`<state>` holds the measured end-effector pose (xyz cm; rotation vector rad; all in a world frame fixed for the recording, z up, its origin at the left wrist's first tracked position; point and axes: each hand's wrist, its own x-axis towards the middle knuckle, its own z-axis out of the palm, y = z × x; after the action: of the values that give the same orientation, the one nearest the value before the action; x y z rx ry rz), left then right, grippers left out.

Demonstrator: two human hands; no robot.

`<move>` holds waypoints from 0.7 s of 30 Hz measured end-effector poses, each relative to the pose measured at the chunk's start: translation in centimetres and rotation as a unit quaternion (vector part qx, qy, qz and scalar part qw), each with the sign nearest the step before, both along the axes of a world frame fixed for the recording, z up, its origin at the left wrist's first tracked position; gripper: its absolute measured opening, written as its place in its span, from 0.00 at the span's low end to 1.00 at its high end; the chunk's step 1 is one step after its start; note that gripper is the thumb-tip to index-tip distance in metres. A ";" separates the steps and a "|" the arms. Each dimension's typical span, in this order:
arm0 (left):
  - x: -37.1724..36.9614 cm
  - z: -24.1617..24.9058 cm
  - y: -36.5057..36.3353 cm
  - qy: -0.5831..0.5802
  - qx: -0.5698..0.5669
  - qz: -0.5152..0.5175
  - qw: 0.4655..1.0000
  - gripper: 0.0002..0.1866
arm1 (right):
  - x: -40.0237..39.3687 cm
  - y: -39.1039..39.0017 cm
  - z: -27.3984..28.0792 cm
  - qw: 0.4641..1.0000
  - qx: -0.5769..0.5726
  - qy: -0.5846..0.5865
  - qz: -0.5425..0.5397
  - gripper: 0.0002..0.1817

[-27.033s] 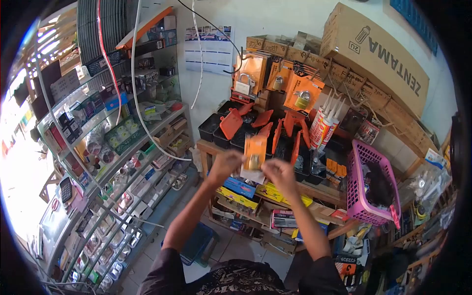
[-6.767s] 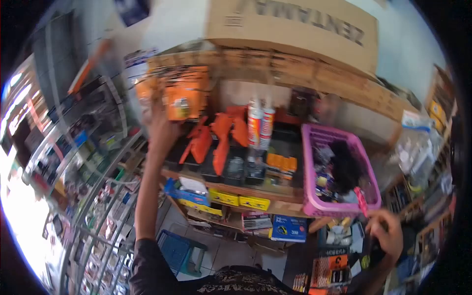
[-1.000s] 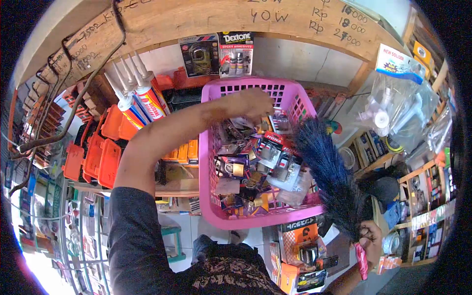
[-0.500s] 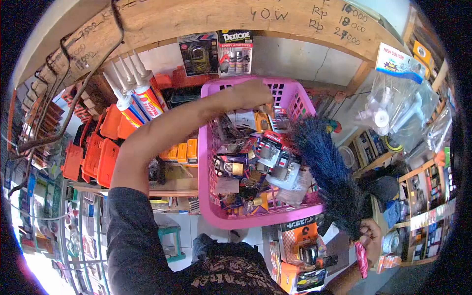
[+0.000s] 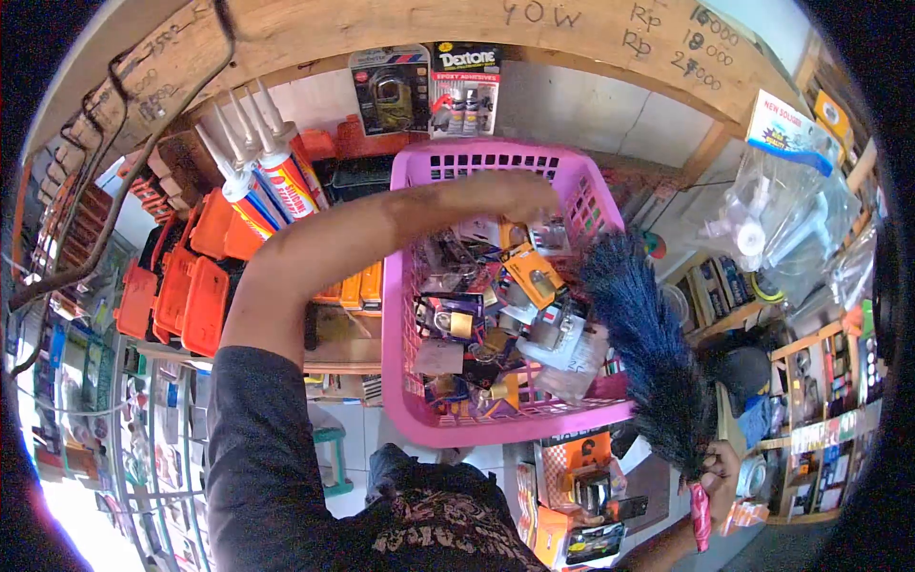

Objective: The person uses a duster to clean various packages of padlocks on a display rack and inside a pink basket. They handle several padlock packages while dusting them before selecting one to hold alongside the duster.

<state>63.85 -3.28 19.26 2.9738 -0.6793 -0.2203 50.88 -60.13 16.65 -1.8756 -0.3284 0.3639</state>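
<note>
A pink plastic basket [image 5: 510,431] full of packaged padlocks stands before me. My left hand [image 5: 530,196] reaches over its far part, back of the hand up. The fingers point down beside a small clear pack [image 5: 550,237] and are mostly hidden, so their grip does not show. An orange padlock pack [image 5: 532,275] lies on top of the heap, and a grey-and-white blister pack [image 5: 560,336] sits just nearer to me. My right hand [image 5: 721,469] is closed around the pink-wrapped handle of a dark feather duster [image 5: 640,329], whose feathers rise along the basket's right side.
Silicone tubes [image 5: 281,181] and open orange cases [image 5: 203,303] stand to the left. Packs including epoxy adhesive [image 5: 465,91] hang under a wooden beam [image 5: 400,24]. Bagged goods [image 5: 772,205] hang at right. Boxes [image 5: 577,486] lie below the basket.
The orange padlock pack now lies on top of the heap, over the red-topped pack. My left hand has shifted slightly right. The duster stays in my right hand.
</note>
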 end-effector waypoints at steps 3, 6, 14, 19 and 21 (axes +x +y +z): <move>2.6 -0.9 2.5 0.051 0.151 0.035 0.987 0.20 | -1.0 -0.4 -0.9 0.998 -0.011 -0.028 -0.048 0.31; 2.3 -2.7 3.6 0.072 0.138 0.070 0.985 0.21 | -1.5 0.1 -0.7 0.998 0.003 -0.048 -0.046 0.30; -0.5 -6.1 1.8 0.019 0.058 0.139 0.988 0.30 | -2.2 2.1 -0.3 0.995 0.026 -0.087 -0.043 0.35; 1.2 -7.4 3.1 0.058 0.013 0.111 0.992 0.26 | -1.5 0.7 -2.2 0.996 0.068 -0.032 -0.051 0.39; 1.6 -8.1 3.6 0.068 0.033 0.106 0.991 0.26 | -1.0 -0.1 -3.2 0.992 0.057 -0.104 -0.041 0.40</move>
<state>65.49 0.33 11.16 3.0279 -0.3442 -0.4330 49.89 -60.24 13.41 -1.8109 -0.4026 0.0902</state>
